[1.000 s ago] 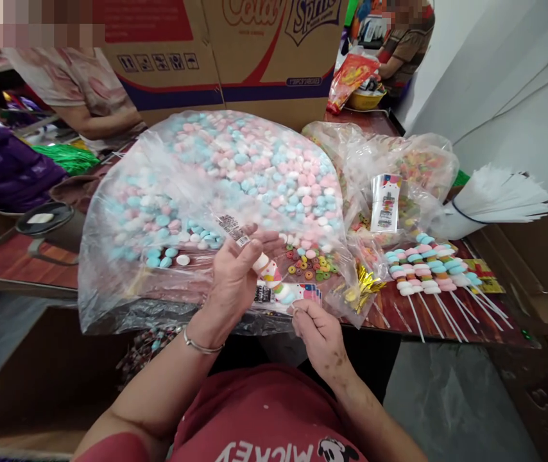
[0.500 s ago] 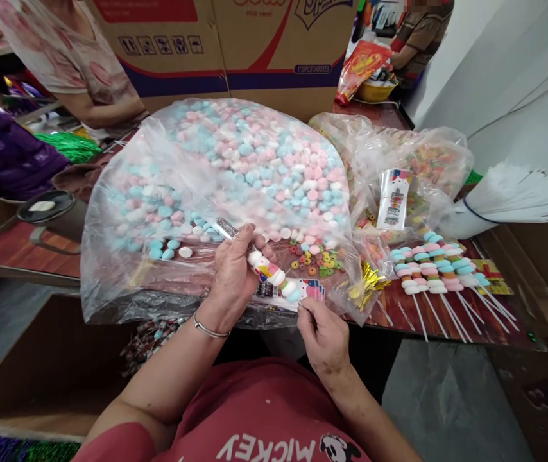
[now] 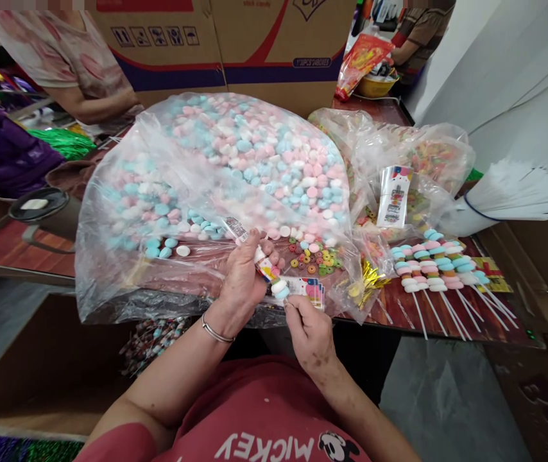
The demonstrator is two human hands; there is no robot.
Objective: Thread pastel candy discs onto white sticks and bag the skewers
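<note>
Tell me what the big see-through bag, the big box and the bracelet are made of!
The bag looks like thin, shiny plastic: it's crinkly and clear. The box seems to be dull cardboard, brown with printing. The bracelet is silvery and smooth, so probably metal, but maybe shiny plastic.

Single head-worn view — looking forward and down, tabletop near, lap below
</note>
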